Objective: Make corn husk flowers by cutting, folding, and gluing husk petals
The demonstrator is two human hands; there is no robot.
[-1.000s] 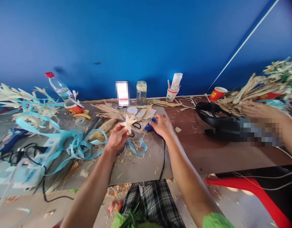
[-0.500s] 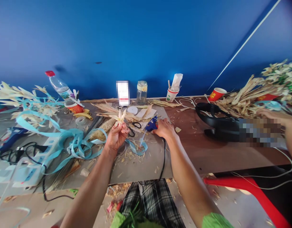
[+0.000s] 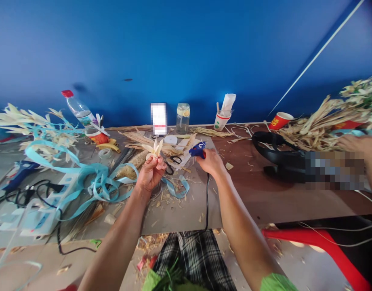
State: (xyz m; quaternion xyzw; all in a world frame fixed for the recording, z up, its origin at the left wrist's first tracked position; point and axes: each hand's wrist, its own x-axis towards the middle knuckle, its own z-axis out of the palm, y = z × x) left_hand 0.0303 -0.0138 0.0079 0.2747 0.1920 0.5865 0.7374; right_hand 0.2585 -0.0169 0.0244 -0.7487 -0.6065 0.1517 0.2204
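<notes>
Between the fingertips of my left hand [image 3: 152, 173] is a cream-coloured flower [image 3: 155, 148] with pointed petals, seemingly made of dried husk. My right hand [image 3: 214, 162] grips a blue hot glue gun [image 3: 197, 150], its black cord hanging down toward the table's front edge. Black-handled scissors [image 3: 175, 159] lie between the two hands. Below them curls a piece of light-blue ribbon [image 3: 178, 190] among husk scraps. A corn-cob-like bundle [image 3: 131, 165] rests left of my left hand.
At left are tangled blue ribbon [image 3: 99, 184], a second glue gun [image 3: 20, 174] and a power strip [image 3: 46, 218]. A phone [image 3: 158, 118], a glass jar [image 3: 183, 118] and a paper cup [image 3: 221, 120] stand along the wall. To the right are a black object [image 3: 279, 161] and another person's hand [image 3: 355, 141].
My right hand has lifted the glue gun, and its glue stick no longer shows against the table. My left hand keeps the flower. The whole view has shifted slightly.
</notes>
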